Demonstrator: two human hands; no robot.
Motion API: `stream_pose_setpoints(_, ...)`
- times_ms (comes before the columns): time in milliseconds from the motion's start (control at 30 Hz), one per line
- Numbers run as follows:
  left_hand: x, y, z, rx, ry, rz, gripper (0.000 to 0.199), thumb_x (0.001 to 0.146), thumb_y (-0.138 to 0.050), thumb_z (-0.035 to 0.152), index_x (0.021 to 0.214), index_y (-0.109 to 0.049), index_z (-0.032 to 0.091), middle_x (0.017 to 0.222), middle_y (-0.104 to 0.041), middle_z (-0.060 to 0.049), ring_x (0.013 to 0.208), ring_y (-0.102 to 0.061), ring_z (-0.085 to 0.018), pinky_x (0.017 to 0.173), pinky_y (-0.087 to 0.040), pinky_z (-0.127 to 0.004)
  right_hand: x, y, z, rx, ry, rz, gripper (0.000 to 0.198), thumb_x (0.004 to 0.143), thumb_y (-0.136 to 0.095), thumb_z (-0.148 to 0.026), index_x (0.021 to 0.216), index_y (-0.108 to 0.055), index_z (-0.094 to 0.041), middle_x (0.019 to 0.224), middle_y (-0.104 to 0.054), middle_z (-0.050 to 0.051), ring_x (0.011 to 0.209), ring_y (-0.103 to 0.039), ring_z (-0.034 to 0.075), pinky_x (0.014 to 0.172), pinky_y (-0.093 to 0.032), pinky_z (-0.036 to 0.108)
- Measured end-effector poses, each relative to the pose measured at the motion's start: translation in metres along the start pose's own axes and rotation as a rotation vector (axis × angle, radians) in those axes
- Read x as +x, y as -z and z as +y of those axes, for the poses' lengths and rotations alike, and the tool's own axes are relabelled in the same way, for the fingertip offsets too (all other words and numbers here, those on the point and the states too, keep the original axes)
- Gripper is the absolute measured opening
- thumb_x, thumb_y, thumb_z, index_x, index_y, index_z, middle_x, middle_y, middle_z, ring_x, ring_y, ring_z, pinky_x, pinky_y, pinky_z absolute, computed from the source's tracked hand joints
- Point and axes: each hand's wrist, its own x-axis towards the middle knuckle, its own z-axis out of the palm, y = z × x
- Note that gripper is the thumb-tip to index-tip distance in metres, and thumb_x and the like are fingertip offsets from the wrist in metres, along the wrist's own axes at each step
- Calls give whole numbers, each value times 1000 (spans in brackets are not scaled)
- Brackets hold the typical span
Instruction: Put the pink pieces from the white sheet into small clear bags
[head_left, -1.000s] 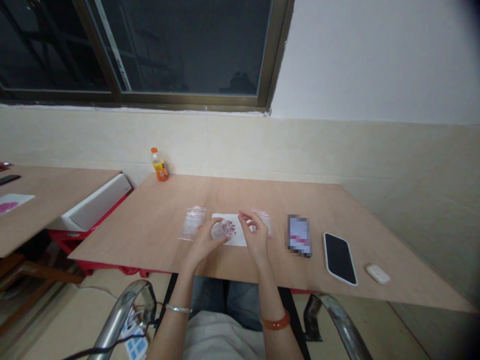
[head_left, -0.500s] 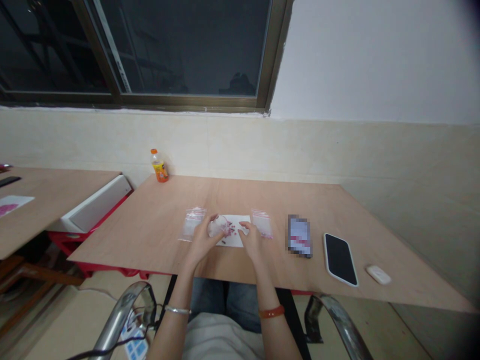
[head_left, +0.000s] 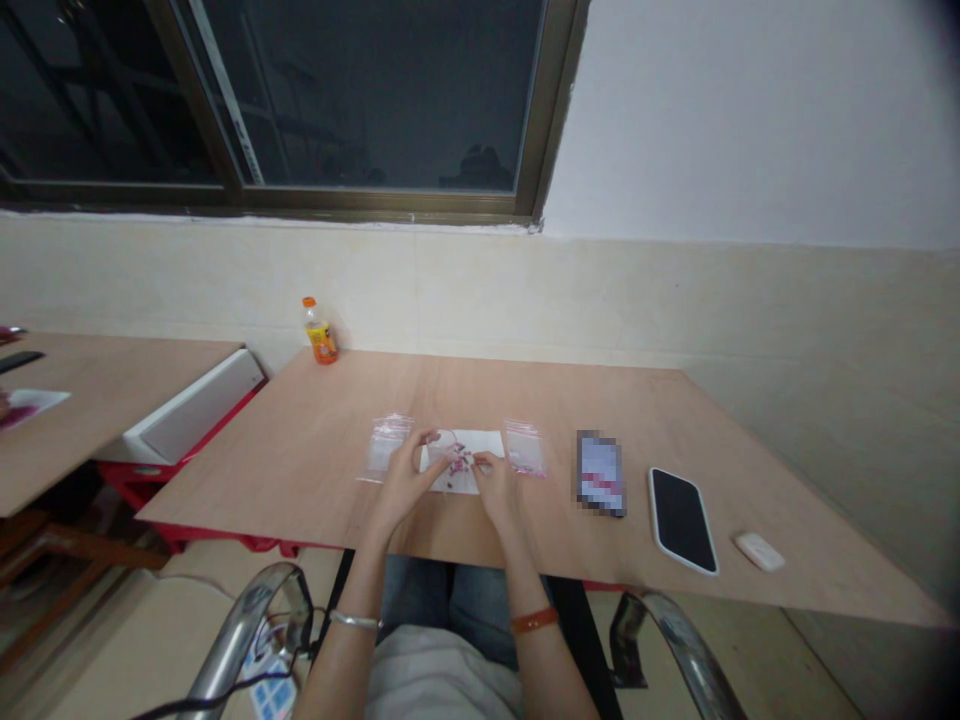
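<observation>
Bits (head_left: pixel 459 466): loose on paper (head_left: pixel 491 441), likely light, slippery; pinch singly
Left hand (head_left: pixel 405 478): gripping clear cup (head_left: pixel 435 456), probably flimsy; best by rim
Right hand (head_left: pixel 495 484): fingertips at bits, can't tell whether pinching any

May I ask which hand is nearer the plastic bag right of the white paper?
Right. The right hand is just left of the plastic bag; the left hand is at the left of the white paper.
</observation>
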Motion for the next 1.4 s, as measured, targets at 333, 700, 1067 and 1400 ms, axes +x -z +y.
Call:
stream_pose_setpoints(333, -2, 3, 4, 32, -19, -78, 42, 71, -68, 36, 108, -57, 20, 110, -64, -6, 106, -58, -21, 94, -43, -36, 15, 47, -53, 243, -76, 501, 33, 78, -56, -40, 92, -66, -12, 94, -68, 13, 85, -61, 23, 67, -47, 32)
stream_pose_setpoints(700, -8, -11, -1, 39, -24, -183, 43, 72, -68, 34, 112, -56, 21, 112, -63, -7, 102, -58, -22, 91, -45, -37, -5, 71, -123, 251, 163, 440, 20, 81, -58, -32, 89, -67, -17, 90, -67, 9, 80, -60, 20, 73, -48, 33)
stream_pose_setpoints(1067, -7, -12, 2, -31, -17, -161, 45, 74, -67, 35, 114, -55, 20, 114, -62, -8, 104, -57, -22, 92, -45, -37, -6, 66, -123, 197, 284, 235, 23, 81, -58, -26, 102, -65, -20, 97, -68, 7, 90, -61, 19, 80, -48, 35)
stream_pose_setpoints(1400, -6, -8, -4, -16, -1, -116, 44, 74, -66, 36, 114, -54, 20, 115, -60, -7, 108, -55, -21, 95, -42, -36, 9, 37, -50, -2, 90, 108, 22, 76, -56, -21, 95, -67, -15, 95, -69, 11, 91, -62, 23, 83, -47, 38)
